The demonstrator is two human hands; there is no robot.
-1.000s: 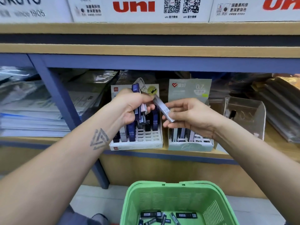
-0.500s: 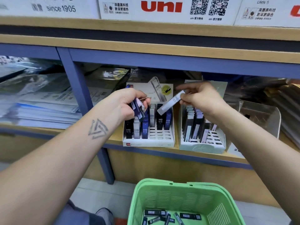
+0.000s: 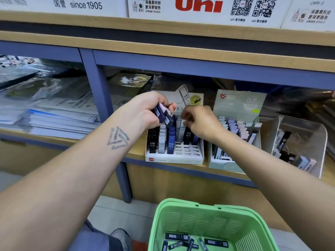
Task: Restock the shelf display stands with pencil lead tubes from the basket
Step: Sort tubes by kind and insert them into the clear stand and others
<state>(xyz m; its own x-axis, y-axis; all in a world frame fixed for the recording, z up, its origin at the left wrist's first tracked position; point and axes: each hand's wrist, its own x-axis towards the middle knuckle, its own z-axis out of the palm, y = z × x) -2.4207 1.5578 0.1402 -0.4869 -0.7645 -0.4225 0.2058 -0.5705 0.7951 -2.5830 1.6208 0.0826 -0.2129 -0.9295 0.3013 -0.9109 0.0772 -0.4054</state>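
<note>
Above white stand [image 3: 174, 157], both hands [image 3: 199, 122].

Stacked papers [image 3: 54, 115] fill the left bay beneath white uni boxes [image 3: 199, 8].

Both forearms are bare, with no sleeves, watch or rings showing. The left forearm carries a dark interlocked-triangle line tattoo [image 3: 117, 138] near the wrist. Below, grey trouser fabric [image 3: 94, 240] and a grey shoe [image 3: 121, 238] show.

Green slatted basket [image 3: 199, 220], black tubes [image 3: 215, 242]
</note>
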